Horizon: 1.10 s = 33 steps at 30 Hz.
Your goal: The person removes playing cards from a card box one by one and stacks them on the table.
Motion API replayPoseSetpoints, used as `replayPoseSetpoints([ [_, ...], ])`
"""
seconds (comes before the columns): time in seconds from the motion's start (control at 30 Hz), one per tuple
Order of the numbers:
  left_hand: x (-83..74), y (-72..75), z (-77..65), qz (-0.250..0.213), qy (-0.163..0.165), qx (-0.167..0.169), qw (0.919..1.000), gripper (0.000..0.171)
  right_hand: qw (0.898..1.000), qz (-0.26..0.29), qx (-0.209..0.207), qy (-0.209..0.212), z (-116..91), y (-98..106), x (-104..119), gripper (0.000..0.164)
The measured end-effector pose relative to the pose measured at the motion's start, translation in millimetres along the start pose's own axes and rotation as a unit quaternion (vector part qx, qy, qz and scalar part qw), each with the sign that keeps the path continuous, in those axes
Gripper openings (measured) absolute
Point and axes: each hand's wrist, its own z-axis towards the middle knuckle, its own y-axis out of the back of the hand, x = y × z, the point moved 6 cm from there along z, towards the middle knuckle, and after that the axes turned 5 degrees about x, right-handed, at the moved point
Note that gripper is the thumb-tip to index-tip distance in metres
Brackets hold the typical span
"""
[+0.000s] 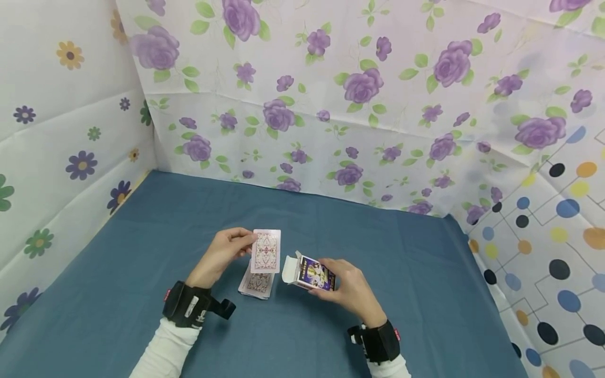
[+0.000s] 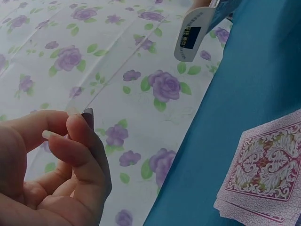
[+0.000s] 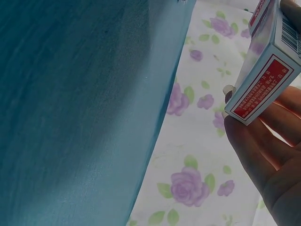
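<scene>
In the head view my left hand (image 1: 226,253) pinches a playing card (image 1: 266,251) by its left edge, its patterned red-and-white back facing me. Below that card a loose stack of playing cards (image 1: 257,283) lies on the table, also back up; the left wrist view shows the stack (image 2: 268,165) slightly fanned at one edge. My right hand (image 1: 348,289) grips a card box (image 1: 315,274) with a purple picture front, its white flap (image 1: 290,269) open toward the left hand. The right wrist view shows the box's red printed panel (image 3: 263,87) above the fingers.
A blue cloth (image 1: 402,252) covers the table. Flowered sheets (image 1: 302,105) hang behind it and on the left, and a dotted sheet (image 1: 562,283) stands along the right side. Black straps with wrist cameras (image 1: 189,307) sit on both wrists.
</scene>
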Motion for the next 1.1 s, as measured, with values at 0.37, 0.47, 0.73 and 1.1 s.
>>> replayPoseSetpoints([
  [0.37, 9.4, 4.1, 4.3, 0.049, 0.013, -0.020, 0.9985, 0.029, 1.000, -0.010, -0.002, -0.001, 1, 3, -3, 0.065],
  [0.47, 17.3, 4.0, 6.5, 0.074, 0.022, -0.015, 0.9969, 0.028, 1.000, -0.009, -0.001, -0.003, 0, 2, -3, 0.065],
  [0.73, 44.6, 2.8, 9.2, 0.138, 0.068, -0.028, 0.9877, 0.023, 1.000, -0.008, 0.009, -0.007, -2, -2, -3, 0.065],
  [1.1, 46.2, -1.0, 9.0, 0.269, 0.073, -0.059, 0.9585, 0.013, 1.000, -0.006, 0.018, -0.014, -1, -3, -5, 0.066],
])
